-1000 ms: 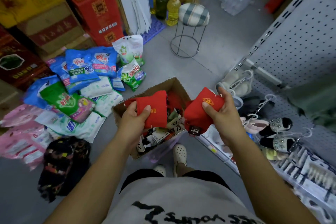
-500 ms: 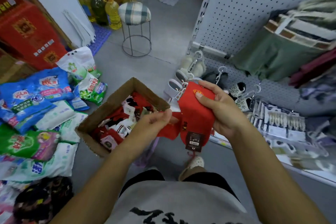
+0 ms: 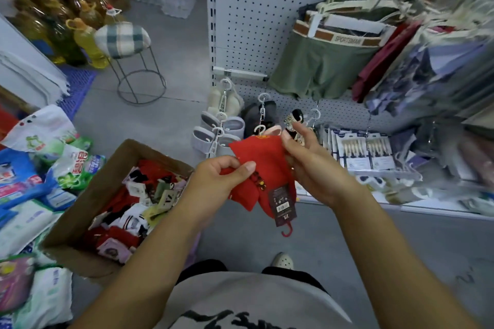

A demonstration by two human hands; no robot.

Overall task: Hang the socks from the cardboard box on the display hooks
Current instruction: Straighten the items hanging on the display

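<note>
Here the work is at the stage between taking and hanging: a pair of red socks (image 3: 264,165) is out of the box and held in the air in front of the body, not yet on any hook. The left hand (image 3: 213,181) has its grip closed on the lower left part of the cloth, thumb on top and the fingers curled under. The right hand (image 3: 315,171) pinches the upper right edge with the thumb, while the other fingers are loosely spread above. The socks look soft and folded, bright red with a small yellow mark at the top; a black label (image 3: 282,201) hangs down from them, and under it a little red plastic hanger hook (image 3: 286,232). I think the next move needs the pair turned so this hook points up. To the left, on the floor, the cardboard box (image 3: 83,203) holds many more socks, red and white. Farther away stands the pegboard (image 3: 248,21), where the display hooks (image 3: 263,99) carry grey slippers (image 3: 219,133); a free hook must be chosen there.
</note>
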